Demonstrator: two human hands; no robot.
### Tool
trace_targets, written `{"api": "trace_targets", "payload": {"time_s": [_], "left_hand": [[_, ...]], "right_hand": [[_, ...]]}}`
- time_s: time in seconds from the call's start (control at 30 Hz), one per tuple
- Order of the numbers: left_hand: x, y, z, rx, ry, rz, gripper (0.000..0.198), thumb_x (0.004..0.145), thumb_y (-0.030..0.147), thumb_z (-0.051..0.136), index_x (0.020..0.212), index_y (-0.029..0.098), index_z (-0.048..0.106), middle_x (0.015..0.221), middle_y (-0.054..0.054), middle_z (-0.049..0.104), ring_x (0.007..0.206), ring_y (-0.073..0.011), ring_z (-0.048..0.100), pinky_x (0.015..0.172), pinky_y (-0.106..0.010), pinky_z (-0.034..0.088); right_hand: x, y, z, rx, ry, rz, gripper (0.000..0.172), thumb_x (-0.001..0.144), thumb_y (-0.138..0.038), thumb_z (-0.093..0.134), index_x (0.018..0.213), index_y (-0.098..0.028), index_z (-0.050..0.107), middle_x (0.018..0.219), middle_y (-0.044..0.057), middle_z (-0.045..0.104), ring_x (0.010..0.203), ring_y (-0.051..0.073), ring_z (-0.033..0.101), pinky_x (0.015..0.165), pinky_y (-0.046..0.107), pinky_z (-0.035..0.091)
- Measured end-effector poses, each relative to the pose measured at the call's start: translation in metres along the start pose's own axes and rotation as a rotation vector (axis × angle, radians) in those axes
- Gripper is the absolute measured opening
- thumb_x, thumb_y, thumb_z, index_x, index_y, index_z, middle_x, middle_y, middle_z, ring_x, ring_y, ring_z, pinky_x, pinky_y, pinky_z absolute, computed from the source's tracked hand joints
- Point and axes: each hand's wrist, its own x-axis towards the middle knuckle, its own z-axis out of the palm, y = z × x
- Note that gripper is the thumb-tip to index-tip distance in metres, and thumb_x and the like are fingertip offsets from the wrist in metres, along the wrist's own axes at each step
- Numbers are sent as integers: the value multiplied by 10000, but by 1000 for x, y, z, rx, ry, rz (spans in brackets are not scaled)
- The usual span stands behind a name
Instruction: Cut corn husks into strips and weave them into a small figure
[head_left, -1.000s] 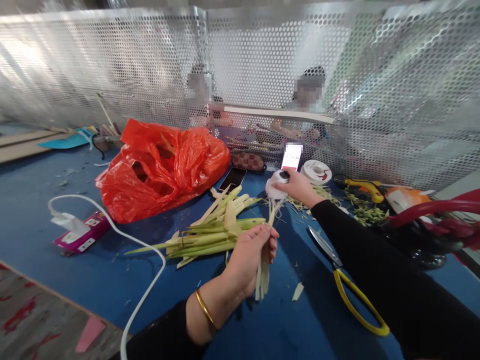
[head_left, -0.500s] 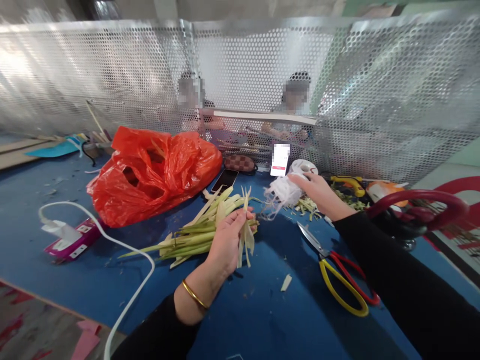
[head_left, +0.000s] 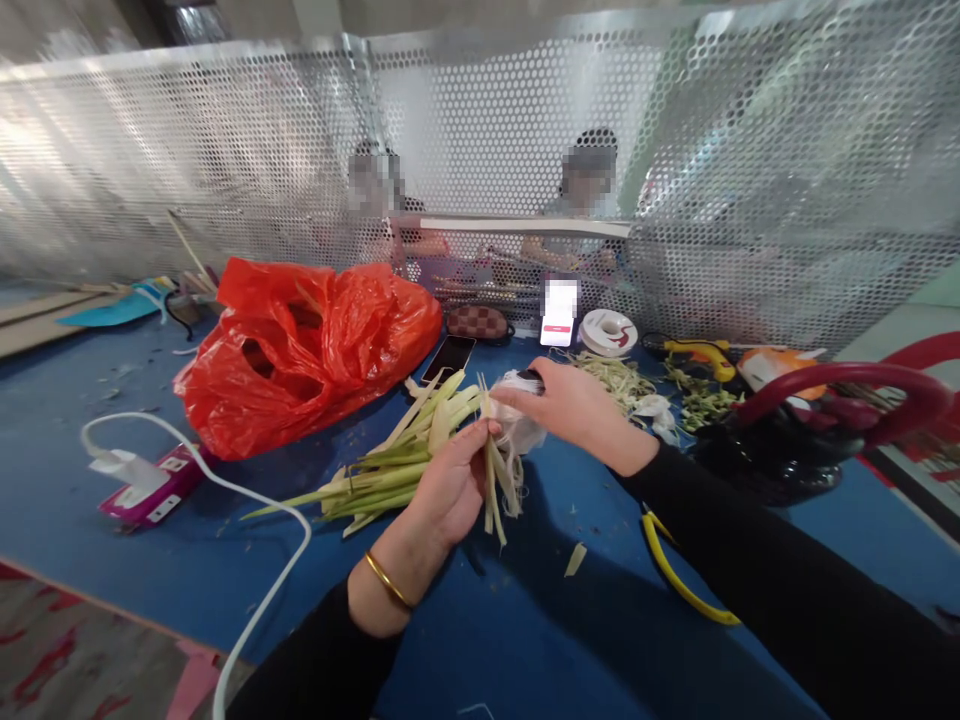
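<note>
My left hand point(head_left: 454, 485) is closed on a small bunch of pale, husk-like plant strips point(head_left: 492, 500), whose ends hang below the fingers. Pressed close to the bunch is a tangle of white string point(head_left: 520, 432), which my right hand point(head_left: 581, 405) grips from above. The two hands almost touch. Beside my left hand lies a pile of long pale-green stalks and leaves point(head_left: 382, 470). Under my right forearm, the scissors show only part of a yellow handle point(head_left: 679, 575); their blades and red handle are hidden.
A red plastic bag point(head_left: 315, 350), dark phone point(head_left: 450, 358), lit phone point(head_left: 559, 312) and white spool point(head_left: 608, 332) stand behind. Plant scraps point(head_left: 611, 378) lie right of centre, near a black pot-like object with a red handle point(head_left: 780, 460). A white cable point(head_left: 281, 570) crosses the left.
My right hand has moved left with the white string, from beside the spool to the bunch in my left hand. The spool and scraps are uncovered; the forearm now covers most of the scissors.
</note>
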Motion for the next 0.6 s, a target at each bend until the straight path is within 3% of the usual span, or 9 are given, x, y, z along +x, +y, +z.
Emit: {"api": "trace_targets", "payload": {"time_s": [0.1,0.17,0.23,0.3,0.43,0.6], "left_hand": [[0,6,2,-109,73,-16,82,810,170,685,751,156,630,680,3,663,569,-114,620,604,-244,536],[-1,8,3,-178,86,-25,86,807,175,697,754,169,629,685,7,677,571,-124,630,638,-269,553],[-2,8,3,-216,81,-17,100,792,175,719,753,179,627,679,13,684,571,-128,640,640,-273,563],[-3,8,3,-225,60,-8,120,776,176,738,752,181,621,674,16,691,563,-124,643,605,-258,565],[-4,8,3,-220,43,-42,101,808,190,713,773,173,619,691,0,712,547,-124,650,537,-236,560],[0,12,0,-292,130,-10,90,875,152,627,789,178,635,654,7,702,486,-107,616,471,-213,523]], "right_hand": [[-4,15,-2,213,101,-84,424,914,-587,455,914,-221,669,894,94,706,834,266,647,680,326,442],[-9,30,-6,283,221,-34,388,953,-493,405,990,-208,666,1008,105,690,949,275,620,785,355,446],[-17,42,-8,462,295,96,313,915,-451,488,905,-202,677,826,67,681,819,251,620,758,356,451],[-28,47,-4,562,210,117,264,869,-431,557,820,-201,676,661,21,641,650,211,602,651,331,460],[-49,38,17,689,-18,54,198,735,-396,709,743,-203,663,665,1,668,591,173,593,558,287,460],[-53,35,18,768,-54,43,214,811,-350,636,653,-208,611,552,-27,582,553,149,548,569,279,437]]}}
